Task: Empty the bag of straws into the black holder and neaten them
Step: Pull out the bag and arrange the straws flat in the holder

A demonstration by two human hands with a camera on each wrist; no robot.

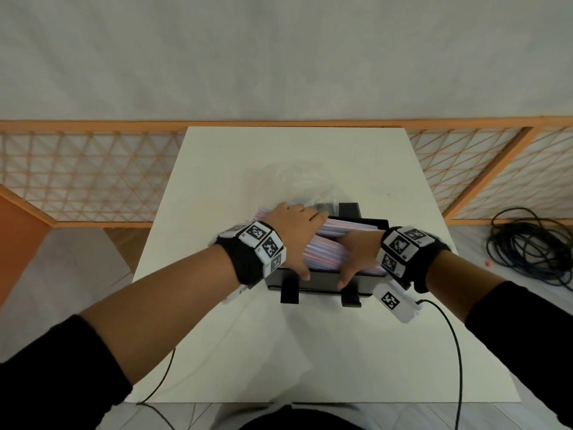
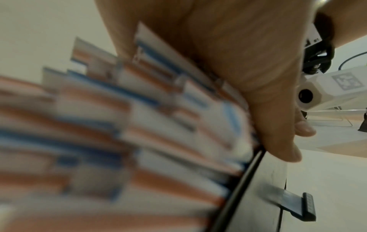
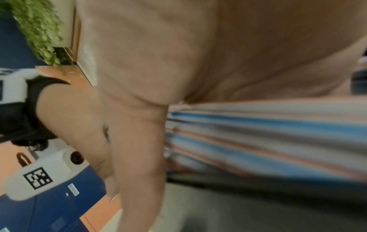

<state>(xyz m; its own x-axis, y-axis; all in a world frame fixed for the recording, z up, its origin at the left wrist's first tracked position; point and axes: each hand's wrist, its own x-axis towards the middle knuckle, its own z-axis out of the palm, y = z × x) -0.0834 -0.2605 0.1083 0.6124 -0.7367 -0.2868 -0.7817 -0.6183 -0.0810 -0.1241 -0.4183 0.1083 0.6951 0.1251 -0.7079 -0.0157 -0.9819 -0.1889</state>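
A thick bundle of paper-wrapped straws (image 1: 325,246), striped pink and blue, lies across the black holder (image 1: 319,282) in the middle of the white table. The straws' left ends stick out past the holder's side. My left hand (image 1: 291,231) wraps over the bundle, fingers on the far side and thumb down the near side. My right hand (image 1: 356,256) lies flat on the straws just to the right, its thumb down the holder's front wall. Up close, the straws (image 2: 139,125) fan out unevenly above the holder's rim (image 2: 258,196). The right wrist view shows the straws (image 3: 278,133) under my palm (image 3: 178,47).
A crumpled clear plastic bag (image 1: 294,181) lies just behind the holder. The white table (image 1: 279,352) stretches toward me. A wooden lattice screen (image 1: 93,175) runs behind the table. A coil of black cable (image 1: 527,243) lies on the floor at the right.
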